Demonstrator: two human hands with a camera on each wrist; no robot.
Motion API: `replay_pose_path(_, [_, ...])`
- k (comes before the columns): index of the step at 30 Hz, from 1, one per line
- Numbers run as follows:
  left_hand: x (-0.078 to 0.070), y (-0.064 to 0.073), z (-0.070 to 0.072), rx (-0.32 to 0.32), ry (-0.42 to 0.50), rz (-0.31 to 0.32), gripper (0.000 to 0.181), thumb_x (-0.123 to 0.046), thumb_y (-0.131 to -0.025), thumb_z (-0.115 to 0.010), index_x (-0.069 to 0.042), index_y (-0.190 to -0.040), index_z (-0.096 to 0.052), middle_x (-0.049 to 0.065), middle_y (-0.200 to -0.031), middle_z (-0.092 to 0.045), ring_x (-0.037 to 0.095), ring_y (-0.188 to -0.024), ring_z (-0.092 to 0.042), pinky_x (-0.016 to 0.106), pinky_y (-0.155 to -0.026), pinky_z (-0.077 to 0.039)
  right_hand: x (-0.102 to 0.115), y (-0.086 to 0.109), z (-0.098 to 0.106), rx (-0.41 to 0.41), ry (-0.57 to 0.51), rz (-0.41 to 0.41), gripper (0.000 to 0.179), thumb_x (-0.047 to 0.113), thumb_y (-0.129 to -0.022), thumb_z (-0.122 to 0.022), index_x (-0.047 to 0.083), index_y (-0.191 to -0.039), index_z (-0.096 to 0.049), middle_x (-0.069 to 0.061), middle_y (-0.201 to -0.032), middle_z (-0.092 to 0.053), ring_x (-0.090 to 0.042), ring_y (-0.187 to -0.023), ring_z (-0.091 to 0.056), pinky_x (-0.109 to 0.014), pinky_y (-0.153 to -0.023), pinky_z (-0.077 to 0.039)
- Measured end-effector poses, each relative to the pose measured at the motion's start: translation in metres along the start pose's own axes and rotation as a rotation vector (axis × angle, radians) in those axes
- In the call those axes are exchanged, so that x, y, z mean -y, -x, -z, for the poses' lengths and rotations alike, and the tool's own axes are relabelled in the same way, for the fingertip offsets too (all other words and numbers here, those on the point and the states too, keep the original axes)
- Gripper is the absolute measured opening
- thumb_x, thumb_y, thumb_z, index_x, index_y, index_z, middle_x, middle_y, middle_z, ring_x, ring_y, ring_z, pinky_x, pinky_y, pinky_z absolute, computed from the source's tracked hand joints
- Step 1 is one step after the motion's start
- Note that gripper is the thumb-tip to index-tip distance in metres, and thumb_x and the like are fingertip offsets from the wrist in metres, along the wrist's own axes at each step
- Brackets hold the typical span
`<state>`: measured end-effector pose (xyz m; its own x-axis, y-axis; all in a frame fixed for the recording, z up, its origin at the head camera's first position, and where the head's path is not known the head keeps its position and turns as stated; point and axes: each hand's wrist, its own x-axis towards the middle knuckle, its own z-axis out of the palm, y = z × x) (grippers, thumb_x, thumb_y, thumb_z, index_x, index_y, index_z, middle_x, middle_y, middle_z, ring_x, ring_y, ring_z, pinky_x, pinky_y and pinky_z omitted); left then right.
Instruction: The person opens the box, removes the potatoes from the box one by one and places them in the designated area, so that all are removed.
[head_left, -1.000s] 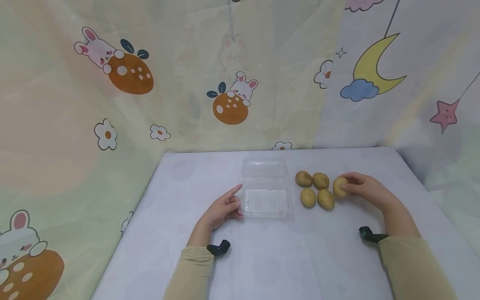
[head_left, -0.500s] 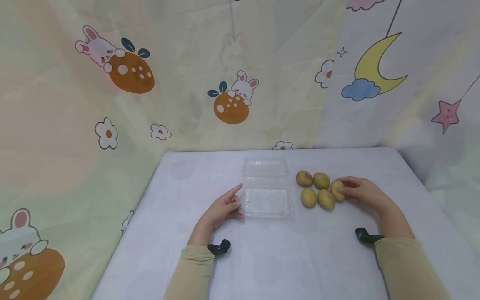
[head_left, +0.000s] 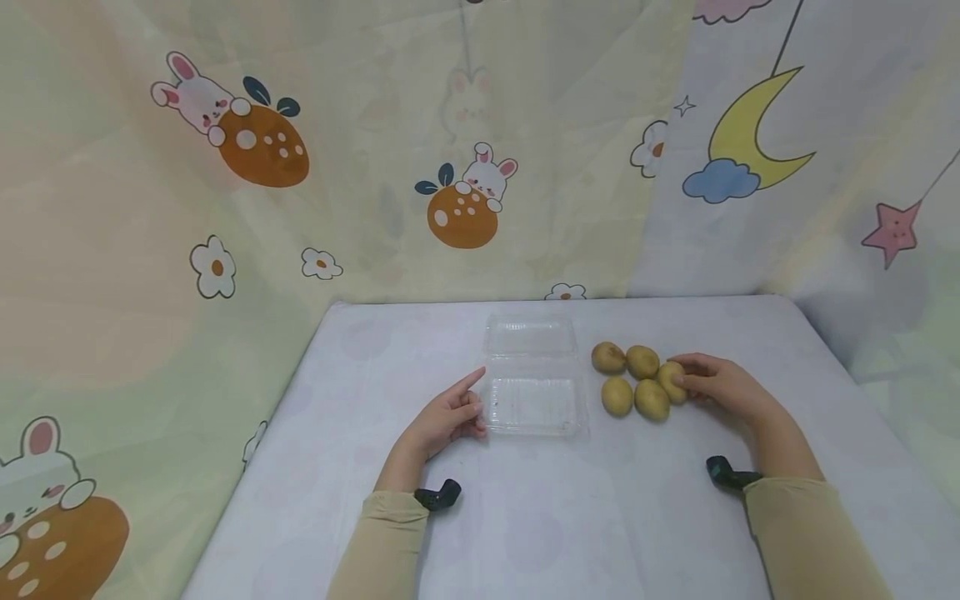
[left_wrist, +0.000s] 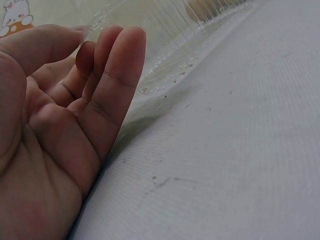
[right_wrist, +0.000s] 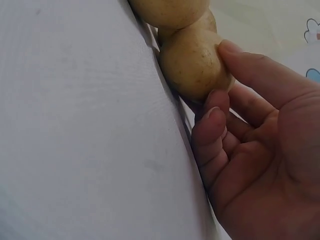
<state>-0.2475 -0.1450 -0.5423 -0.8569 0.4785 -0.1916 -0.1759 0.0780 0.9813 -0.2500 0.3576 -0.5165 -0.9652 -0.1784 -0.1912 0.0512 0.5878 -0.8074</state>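
In the head view a clear plastic clamshell container [head_left: 534, 407] lies unfolded on the table. My left hand [head_left: 447, 417] is at its left edge, index finger stretched along the side. The left wrist view has the thumb and fingers of that hand [left_wrist: 75, 95] pinching the container's rim [left_wrist: 92, 27]. My right hand [head_left: 731, 386] holds the rightmost potato [head_left: 670, 382] between thumb and fingers. Seen from the right wrist, this potato [right_wrist: 192, 65] sits low at the cloth and touches a neighbouring potato [right_wrist: 172, 11]. Several potatoes form a tight cluster right of the container.
A white cloth covers the table [head_left: 525, 533]. Behind it hangs a printed curtain [head_left: 375, 167] with rabbits, a moon and flowers. Black wrist cameras are strapped to the left wrist [head_left: 438, 495] and the right wrist [head_left: 729, 473].
The right hand has moved the rightmost potato a little left and toward me, up against the others. My left hand has stayed at the container's edge.
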Motion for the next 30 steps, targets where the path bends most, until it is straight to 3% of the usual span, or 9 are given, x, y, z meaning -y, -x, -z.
replay_pose_path(8, [0.0002,0.0007,0.0000,0.015,0.005,-0.010,0.067,-0.014,-0.099,-0.060,-0.031,-0.156,-0.029,0.004,-0.091,-0.057,0.019,-0.080,-0.067,0.039,-0.081,-0.061,0.0004,0.0012,-0.0046,-0.030,0.050,0.006,0.065,0.043,-0.096,-0.062,0.003,-0.144,-0.047,-0.013,-0.120,-0.061,-0.008,-0.085,-0.059,-0.024,-0.072,-0.055])
replay_pose_path(16, [0.0023,-0.0009,0.0002,0.005,0.010,-0.007,0.065,-0.015,-0.098,-0.061,-0.036,-0.153,-0.034,0.004,-0.091,-0.057,0.019,-0.079,-0.068,0.040,-0.081,-0.061,0.0029,0.0032,-0.0046,-0.019,0.046,0.020,0.064,0.041,-0.097,-0.062,0.004,-0.146,-0.045,-0.017,-0.123,-0.059,-0.008,-0.084,-0.058,-0.024,-0.071,-0.055])
replay_pose_path(21, [0.0011,-0.0005,0.0000,0.018,0.030,-0.020,0.066,-0.012,-0.099,-0.059,-0.031,-0.155,-0.030,0.002,-0.089,-0.057,0.018,-0.077,-0.067,0.039,-0.079,-0.061,0.0006,0.0023,-0.0048,-0.031,0.056,0.008,0.065,0.045,-0.097,-0.060,0.006,-0.147,-0.045,-0.014,-0.121,-0.058,-0.009,-0.084,-0.057,-0.024,-0.071,-0.055])
replay_pose_path(30, [-0.0021,0.0007,-0.0008,0.020,0.041,-0.014,0.065,-0.012,-0.100,-0.057,-0.028,-0.156,-0.029,0.003,-0.088,-0.056,0.018,-0.077,-0.067,0.039,-0.079,-0.061,0.0024,0.0033,-0.0025,-0.035,0.037,0.006,0.064,0.046,-0.098,-0.057,0.007,-0.148,-0.044,-0.009,-0.103,-0.060,-0.011,-0.080,-0.057,-0.026,-0.068,-0.054])
